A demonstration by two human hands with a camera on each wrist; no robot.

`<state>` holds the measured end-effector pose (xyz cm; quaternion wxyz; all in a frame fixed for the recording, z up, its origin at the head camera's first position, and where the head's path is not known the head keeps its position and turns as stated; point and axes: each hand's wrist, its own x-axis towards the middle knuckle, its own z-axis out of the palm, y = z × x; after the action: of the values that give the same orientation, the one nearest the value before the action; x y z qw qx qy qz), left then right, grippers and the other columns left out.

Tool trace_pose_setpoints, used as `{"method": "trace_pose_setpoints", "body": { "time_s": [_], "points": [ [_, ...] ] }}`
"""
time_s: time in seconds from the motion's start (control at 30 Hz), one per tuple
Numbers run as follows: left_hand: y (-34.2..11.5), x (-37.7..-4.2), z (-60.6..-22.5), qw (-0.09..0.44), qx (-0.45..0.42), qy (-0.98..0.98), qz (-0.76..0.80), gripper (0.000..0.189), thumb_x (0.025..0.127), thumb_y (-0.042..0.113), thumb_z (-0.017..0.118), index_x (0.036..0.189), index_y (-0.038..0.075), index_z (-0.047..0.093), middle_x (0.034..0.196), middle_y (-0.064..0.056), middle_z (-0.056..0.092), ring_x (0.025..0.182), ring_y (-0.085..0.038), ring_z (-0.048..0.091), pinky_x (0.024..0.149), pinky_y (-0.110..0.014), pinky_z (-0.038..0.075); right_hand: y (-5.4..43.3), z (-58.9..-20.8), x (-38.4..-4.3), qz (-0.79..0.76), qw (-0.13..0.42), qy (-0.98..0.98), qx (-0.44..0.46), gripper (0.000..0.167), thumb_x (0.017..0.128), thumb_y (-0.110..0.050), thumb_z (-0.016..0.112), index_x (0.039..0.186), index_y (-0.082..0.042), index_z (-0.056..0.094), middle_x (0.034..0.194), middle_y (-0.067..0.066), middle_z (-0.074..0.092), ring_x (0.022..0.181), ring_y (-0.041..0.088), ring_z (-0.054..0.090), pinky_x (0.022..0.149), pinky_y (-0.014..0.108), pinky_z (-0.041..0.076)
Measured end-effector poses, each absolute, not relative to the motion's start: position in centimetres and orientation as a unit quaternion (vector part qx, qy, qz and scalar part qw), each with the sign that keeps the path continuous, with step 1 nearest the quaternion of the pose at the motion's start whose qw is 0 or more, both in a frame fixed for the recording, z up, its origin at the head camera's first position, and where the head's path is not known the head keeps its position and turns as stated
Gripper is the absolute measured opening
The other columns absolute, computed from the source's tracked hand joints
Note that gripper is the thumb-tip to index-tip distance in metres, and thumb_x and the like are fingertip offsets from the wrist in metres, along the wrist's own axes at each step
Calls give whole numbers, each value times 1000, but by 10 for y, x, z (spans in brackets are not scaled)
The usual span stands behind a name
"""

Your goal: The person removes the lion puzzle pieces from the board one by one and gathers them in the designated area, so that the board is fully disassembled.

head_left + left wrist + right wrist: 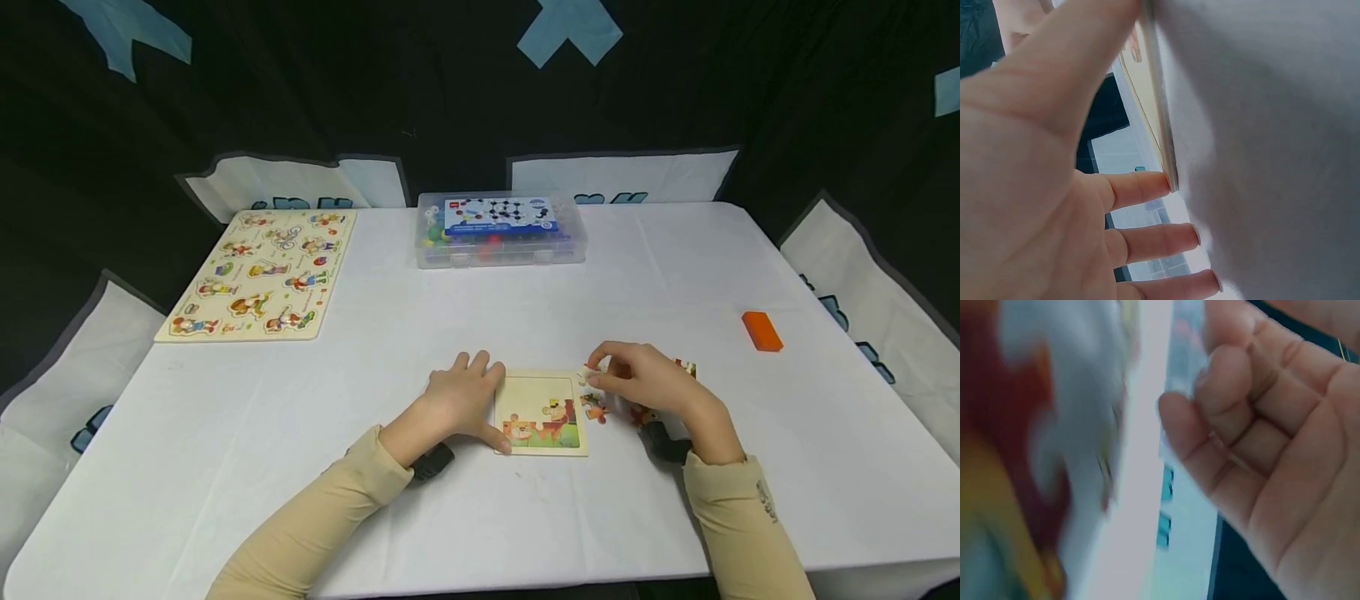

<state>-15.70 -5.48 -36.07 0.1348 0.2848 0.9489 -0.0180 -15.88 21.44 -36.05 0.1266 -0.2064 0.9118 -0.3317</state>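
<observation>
A small wooden jigsaw board [536, 396] lies in the middle of the table, with joined picture pieces [553, 423] along its lower and right part. My left hand [463, 404] spreads over its left edge. Thumb and index finger touch that edge, and the left wrist view shows the other fingers [1163, 240] extended toward the table. By the board's upper right corner, my right hand [645, 377] pinches a puzzle piece [582, 377], partly hidden by the fingertips. A loose puzzle piece [595, 409] lies just below. In the right wrist view the fingers [1222, 412] are curled.
More loose pieces [686, 367] lie around the right hand, partly covered by it. A clear plastic case [498, 250] stands at the back. At the back left lies a large picture puzzle board [258, 275]. An orange block [762, 331] is on the right.
</observation>
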Motion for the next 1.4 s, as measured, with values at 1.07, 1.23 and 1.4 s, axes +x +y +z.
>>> {"method": "trace_pose_setpoints", "body": {
  "time_s": [1.07, 1.23, 1.4],
  "points": [
    [-55, -158, -362, 133, 286, 949, -15, 95, 51, 71, 70, 119, 11, 44, 109, -7, 41, 95, -25, 41, 62, -47, 47, 184, -373, -151, -279, 111, 892, -337, 29, 74, -20, 76, 98, -18, 60, 91, -7, 53, 84, 16, 43, 72, 31, 38],
    [-55, -158, -362, 130, 287, 949, -18, 96, 50, 72, 69, 120, 11, 44, 112, -8, 41, 96, -26, 41, 62, -47, 47, 183, -372, -152, -281, 117, 889, -342, 26, 76, -18, 74, 96, -18, 59, 89, -8, 54, 82, 16, 44, 71, 31, 39],
    [-55, -158, -362, 129, 287, 949, -20, 95, 50, 72, 69, 119, 11, 44, 112, -8, 41, 96, -26, 41, 62, -47, 47, 182, -370, -151, -277, 123, 892, -336, 24, 77, -17, 73, 97, -18, 60, 88, -8, 53, 82, 15, 44, 70, 30, 39]
  ]
}}
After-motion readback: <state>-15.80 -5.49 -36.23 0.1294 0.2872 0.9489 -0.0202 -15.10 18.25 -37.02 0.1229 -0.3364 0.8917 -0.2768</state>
